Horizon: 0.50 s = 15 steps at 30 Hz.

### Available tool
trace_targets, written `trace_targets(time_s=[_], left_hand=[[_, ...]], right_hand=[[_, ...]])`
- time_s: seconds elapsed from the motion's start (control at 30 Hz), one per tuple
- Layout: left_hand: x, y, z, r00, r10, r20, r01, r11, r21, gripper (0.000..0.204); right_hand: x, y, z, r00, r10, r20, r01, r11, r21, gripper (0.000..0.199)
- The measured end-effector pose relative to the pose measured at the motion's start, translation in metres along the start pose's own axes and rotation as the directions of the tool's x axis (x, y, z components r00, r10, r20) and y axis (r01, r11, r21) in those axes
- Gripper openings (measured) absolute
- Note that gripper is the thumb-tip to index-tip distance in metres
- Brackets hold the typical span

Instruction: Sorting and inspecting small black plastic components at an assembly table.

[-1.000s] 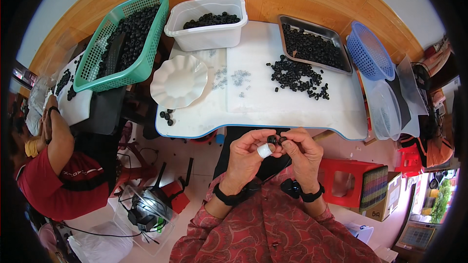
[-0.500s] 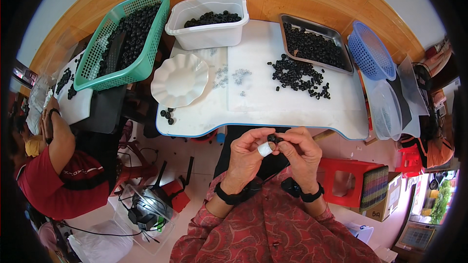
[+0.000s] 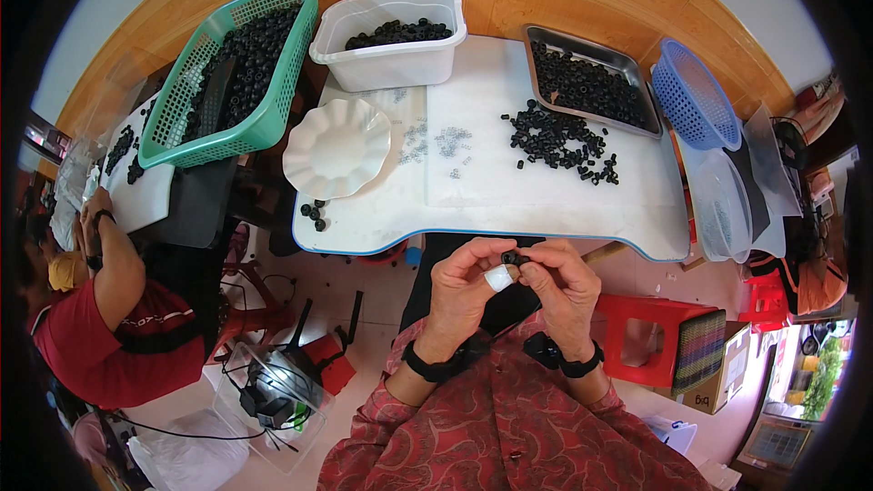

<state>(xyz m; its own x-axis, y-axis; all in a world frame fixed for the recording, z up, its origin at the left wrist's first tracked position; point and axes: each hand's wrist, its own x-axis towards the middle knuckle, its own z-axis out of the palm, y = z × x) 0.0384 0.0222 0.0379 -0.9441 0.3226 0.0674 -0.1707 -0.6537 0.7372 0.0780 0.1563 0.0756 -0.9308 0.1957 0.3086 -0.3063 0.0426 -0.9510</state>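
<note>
In the head view, the left hand (image 3: 466, 284) and the right hand (image 3: 562, 280) are meeting just below the near edge of the counter (image 3: 536, 195), over the person's lap. Both are pinching one small black ring (image 3: 512, 258) between their fingertips; the left hand is carrying a white wrapping on one finger. The hands are closed together on the ring, not on the counter.

By my reading, the step in hand is fitting or checking this single ring by fingertip work. The next move would call for a steady pinch and a short reach forward, either to set the piece down or to pick another from the loose black rings (image 3: 562, 141) lying on the counter beyond the right hand.

For room: the near middle of the counter is the closest open surface to the hands. Farther off, the white scalloped plate (image 3: 336, 147) is sitting to the left, the white tub (image 3: 391, 36) and metal tray (image 3: 587, 82) are standing at the back, and the green basket (image 3: 232, 68) is hanging past the left edge. A blue basket (image 3: 696, 95) is lying at the right corner. A person in a red shirt (image 3: 109, 327) is working at the far left, well apart. A few rings (image 3: 315, 213) are sitting near the counter's left edge and could roll off.
</note>
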Motion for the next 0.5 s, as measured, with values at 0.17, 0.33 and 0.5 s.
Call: trace_targets(time_s=[0.17, 0.33, 0.5], left_hand=[[0.001, 0.002, 0.001, 0.993, 0.119, -0.013, -0.112, 0.962, 0.248, 0.03], [0.0, 0.01, 0.003, 0.964, 0.262, 0.043, -0.231, 0.747, 0.624, 0.034], [0.005, 0.015, 0.006, 0.915, 0.37, 0.164, -0.352, 0.527, 0.773, 0.037]], right_hand=[[-0.002, -0.001, 0.002, 0.984, 0.171, -0.057, -0.172, 0.985, -0.003, 0.016], [-0.003, 0.012, 0.002, 0.948, 0.307, -0.087, -0.295, 0.947, 0.127, 0.017], [-0.002, 0.027, 0.002, 0.91, 0.412, -0.045, -0.375, 0.866, 0.33, 0.017]])
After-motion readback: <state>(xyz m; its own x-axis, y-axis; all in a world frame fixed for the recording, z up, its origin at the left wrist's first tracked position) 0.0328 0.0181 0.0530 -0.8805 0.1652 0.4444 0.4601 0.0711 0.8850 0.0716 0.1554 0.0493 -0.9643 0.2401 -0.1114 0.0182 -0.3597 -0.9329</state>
